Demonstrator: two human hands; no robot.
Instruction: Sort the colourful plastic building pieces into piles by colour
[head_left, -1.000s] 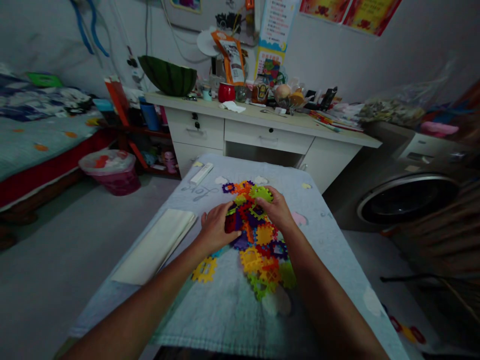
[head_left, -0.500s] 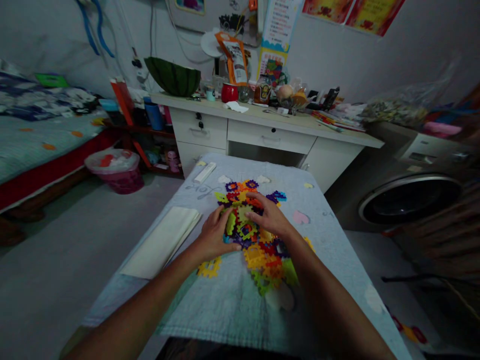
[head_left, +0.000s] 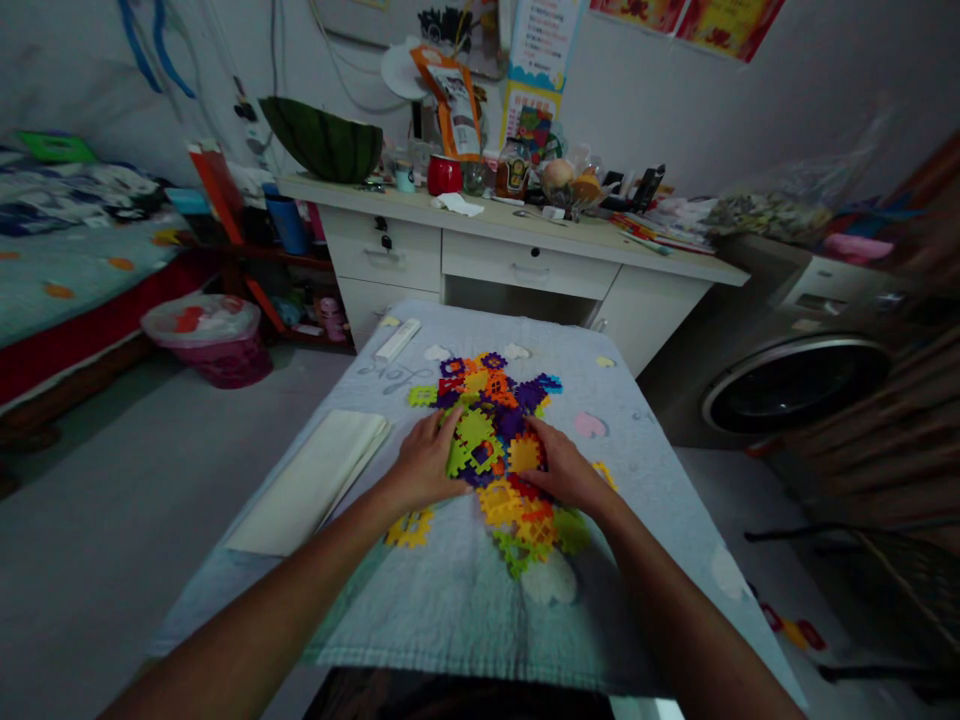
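Note:
A heap of colourful toothed plastic interlocking pieces (head_left: 512, 421) lies in the middle of the cloth-covered table. My left hand (head_left: 429, 462) curls around the left side of several joined green interlocking pieces (head_left: 474, 428), its thumb low beside purple ones. My right hand (head_left: 564, 466) is at the right side of the heap, with thumb and forefinger at the edges of a yellow interlocking piece (head_left: 524, 453). Its other fingers are partly hidden. Closer to me lie orange-yellow pieces (head_left: 498, 502) and green pieces (head_left: 514, 552). Another yellow piece (head_left: 409, 528) rests below my left wrist.
A folded pale cloth (head_left: 311, 485) and a white oblong object (head_left: 398, 341) lie on the table's left side. Beyond stands a white desk (head_left: 525, 240) carrying a watermelon half (head_left: 326, 140) and jars. A washing machine (head_left: 795, 340) is at right, a pink bin (head_left: 217, 350) at left.
My right hand has moved from the top of the heap down and right to the yellow piece. The green pieces by my left hand are now more exposed. The view has shifted slightly.

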